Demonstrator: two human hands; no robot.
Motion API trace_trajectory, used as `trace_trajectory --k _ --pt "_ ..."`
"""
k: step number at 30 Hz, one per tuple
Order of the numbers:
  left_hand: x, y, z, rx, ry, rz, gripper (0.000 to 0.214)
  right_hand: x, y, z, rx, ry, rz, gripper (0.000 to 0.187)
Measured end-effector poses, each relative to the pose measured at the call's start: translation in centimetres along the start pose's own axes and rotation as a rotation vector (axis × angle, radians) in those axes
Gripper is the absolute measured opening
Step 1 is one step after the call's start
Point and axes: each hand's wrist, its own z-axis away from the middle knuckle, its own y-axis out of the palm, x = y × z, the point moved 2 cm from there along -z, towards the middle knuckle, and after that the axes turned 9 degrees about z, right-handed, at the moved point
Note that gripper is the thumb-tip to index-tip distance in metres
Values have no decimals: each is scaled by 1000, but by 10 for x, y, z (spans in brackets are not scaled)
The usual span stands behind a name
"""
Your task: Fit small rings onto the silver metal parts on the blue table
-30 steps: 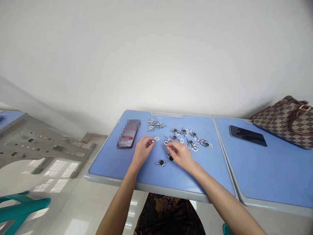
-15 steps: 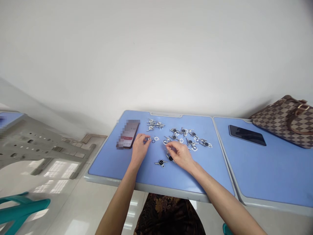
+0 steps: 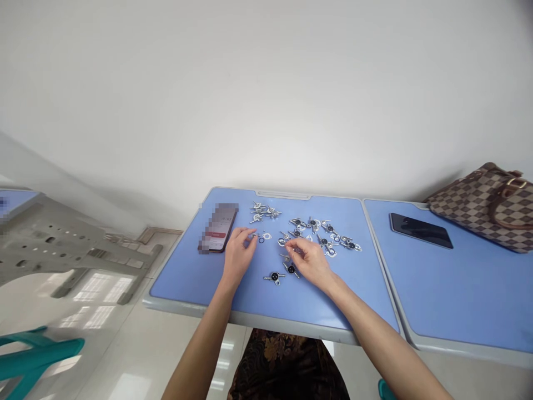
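My left hand [image 3: 240,251] rests on the blue desk beside a phone, thumb and index finger apart. Small metal bits [image 3: 257,235] lie at its fingertips, close to a dark ring [image 3: 261,240] and a flat silver gasket-like plate [image 3: 267,236]. My right hand [image 3: 308,260] is closed in a pinch; whatever its fingertips hold is too small to make out. Below it lies a metal part with a round black centre [image 3: 291,269], and a similar part [image 3: 274,276] is to the left. Several more such parts [image 3: 324,241] are spread beyond my right hand.
A pile of silver metal pieces [image 3: 263,211] sits near the desk's back edge. The lit phone [image 3: 219,229] lies on the left. On the adjoining desk are a dark phone [image 3: 421,230] and a checkered handbag [image 3: 485,208]. A wall [image 3: 266,100] stands behind.
My left thumb and finger have parted from the small metal bits, which now lie on the desk. My right hand has shifted slightly right, its pinch still closed.
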Motion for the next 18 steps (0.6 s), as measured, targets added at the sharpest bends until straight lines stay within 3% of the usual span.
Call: trace_trajectory --k 4,7,10,14,18 --pt "-15 -3 20 233 122 95 15 -4 -4 -2 -17 29 -8 14" --pt "-20 -2 40 449 204 46 25 -6 -6 -3 -27 45 -6 14" --pt "-21 0 53 568 237 -38 23 -5 -6 -3 -27 41 -3 14" --pt "-18 3 53 548 228 -55 10 -3 -3 -2 -14 24 7 14" --pt "-9 -1 41 395 177 -61 11 -5 -2 -2 -24 24 3 14"
